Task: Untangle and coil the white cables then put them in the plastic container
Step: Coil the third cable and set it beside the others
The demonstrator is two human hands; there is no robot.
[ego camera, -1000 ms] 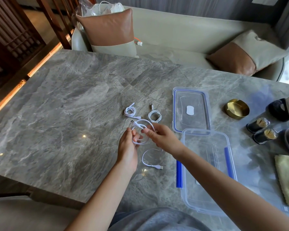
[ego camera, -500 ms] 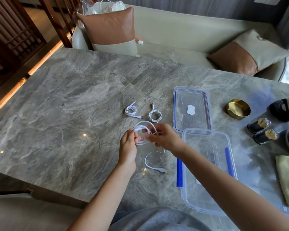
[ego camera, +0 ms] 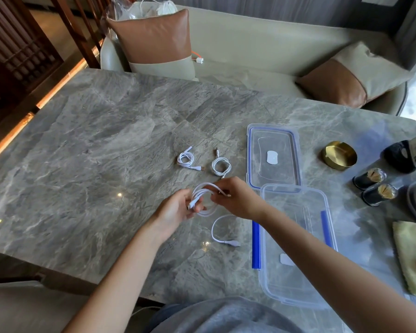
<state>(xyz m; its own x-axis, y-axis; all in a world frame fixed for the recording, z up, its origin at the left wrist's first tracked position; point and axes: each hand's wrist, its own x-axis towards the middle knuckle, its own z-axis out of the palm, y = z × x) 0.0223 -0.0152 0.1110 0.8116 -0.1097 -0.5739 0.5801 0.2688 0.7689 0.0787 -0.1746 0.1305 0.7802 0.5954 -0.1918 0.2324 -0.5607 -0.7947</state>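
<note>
On the grey marble table (ego camera: 82, 164), largest first: plastic container (ego camera: 298, 280), clear, open, blue clips along both long sides, at the near right edge, nothing inside but a small white label. Lid (ego camera: 273, 133), clear with a blue seal, lying flat just beyond the container and touching its far rim. Yellow cloth (ego camera: 413, 255) at the far right edge. Brass dish (ego camera: 339, 155) right of the lid; two dark small jars (ego camera: 370, 177) near it. Two coiled white cables (ego camera: 186, 159) and (ego camera: 221, 165) lying side by side left of the lid, apart from each other. Loose cable end (ego camera: 222, 233), a short curve with a plug, resting on the table below the hands, just left of the container.

Held cable (ego camera: 203, 192), white, gathered in several loops, raised between both hands. Left hand (ego camera: 175, 210), palm up, fingers closed round the loops with one plug sticking out at the thumb. Right hand (ego camera: 238, 198), knuckles up, pinching the far side of the loops between thumb and fingertips. Both forearms reach in from the near edge; nothing lies between hands and container.
</note>
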